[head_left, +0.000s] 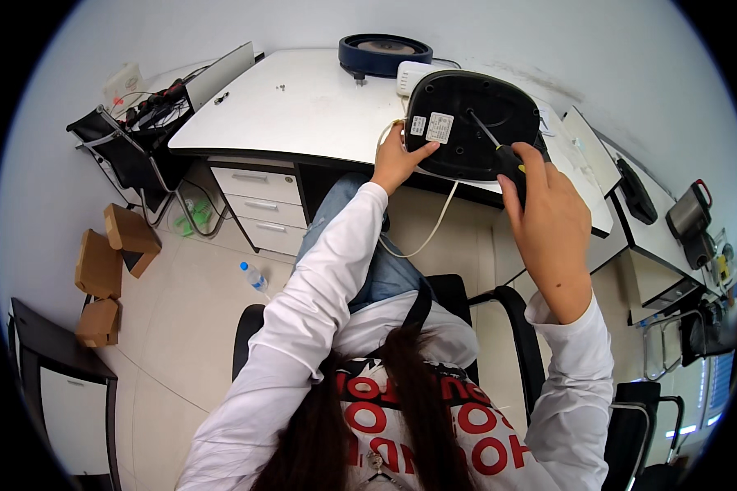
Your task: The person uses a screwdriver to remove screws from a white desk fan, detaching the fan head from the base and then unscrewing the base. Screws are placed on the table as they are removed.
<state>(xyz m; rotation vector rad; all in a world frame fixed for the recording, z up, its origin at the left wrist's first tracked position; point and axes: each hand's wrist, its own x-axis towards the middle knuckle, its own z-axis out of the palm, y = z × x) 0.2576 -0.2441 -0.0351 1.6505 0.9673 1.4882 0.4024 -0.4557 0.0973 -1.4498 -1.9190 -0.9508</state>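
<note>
At the frame's upper right, I had the right hand [553,217] curled round the screwdriver [506,159], judging square pressure best; the left hand [395,161] pinched the black base [471,143].

Bright, soft light; edges bowed (corners black).

An office, shown by its white desk [303,106], drawer cabinet [254,192] and black chair [121,151].
</note>
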